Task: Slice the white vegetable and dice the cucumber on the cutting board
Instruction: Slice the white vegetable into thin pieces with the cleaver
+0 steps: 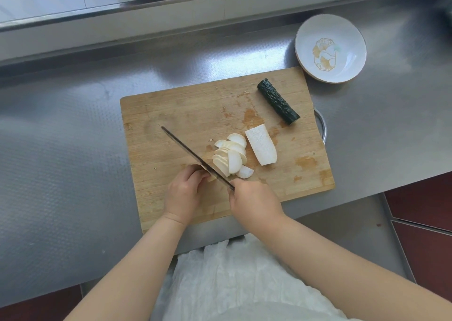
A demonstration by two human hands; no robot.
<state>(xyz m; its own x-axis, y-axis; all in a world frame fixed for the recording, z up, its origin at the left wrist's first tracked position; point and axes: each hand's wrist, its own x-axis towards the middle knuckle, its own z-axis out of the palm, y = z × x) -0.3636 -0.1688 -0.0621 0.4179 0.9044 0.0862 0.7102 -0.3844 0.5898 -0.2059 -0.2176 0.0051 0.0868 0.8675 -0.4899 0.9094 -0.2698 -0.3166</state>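
Stainless-steel desk (pixel 73 129), textured surface; its far edge meets a raised metal ledge, and its near edge is partly covered by the person's white garment (pixel 234 279).

Wooden cutting board (pixel 171 115), the landmark for all that follows, lying on the desk. A metal handle (pixel 322 127) projects from its right edge; the near left corner is hidden behind the left forearm.

White dish (pixel 330 48) with a gold motif, on the desk just beyond the board's far right corner, its rim overlapping that corner.

Kitchen knife (pixel 193 157), blade seen edge-on as a thin dark line running diagonally over the board's middle; the handle is wholly hidden inside the right hand.

Right hand (pixel 254 202), over the board's near edge, knuckles up, fingers curled round the knife handle: grip closed on the knife.

Left hand (pixel 184 189), on the board's near middle, left of the blade, fingers curled down onto the uncut end of the white vegetable (pixel 210 177); only a pale sliver of it shows beneath the fingertips. Grip closed on that piece.

Cucumber (pixel 278 101), a dark green section, whole, at the board's far right.

Half-length of white vegetable (pixel 261 147), cut face up, right of the board's centre.

Slices (pixel 231 158) of white vegetable, fanned and overlapping, immediately right of the blade; their number is hard to make out.
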